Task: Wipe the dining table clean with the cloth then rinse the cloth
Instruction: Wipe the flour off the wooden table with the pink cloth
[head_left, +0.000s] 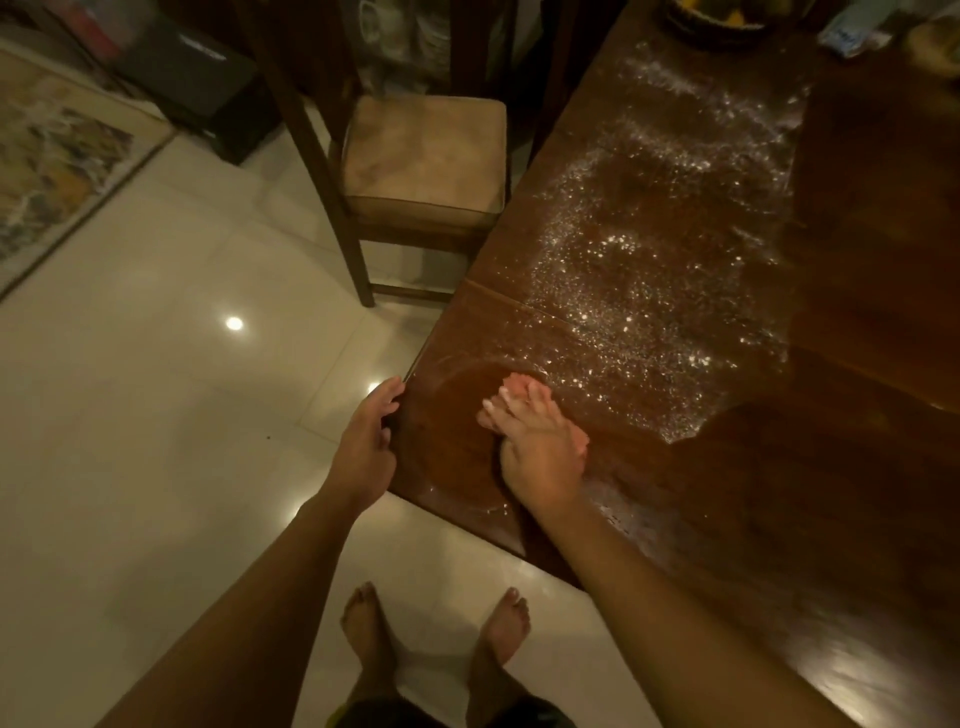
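A dark wooden dining table (857, 291) fills the right of the head view, with a wide wet band of glistening droplets (649, 249) running down its left half. My right hand (535, 447) presses flat on a pink cloth (519, 382) near the table's near-left corner; only the cloth's edges show past my fingers. A wiped arc curves around that hand. My left hand (366, 441) rests against the table's left edge with fingers apart, holding nothing.
A wooden chair with a tan cushion (423, 156) stands at the table's left side. A dark bowl (717, 21) and a blue-white packet (852, 34) sit at the far end. Glossy white floor tiles (156, 415), a patterned rug (52, 171), my bare feet (436, 639) below.
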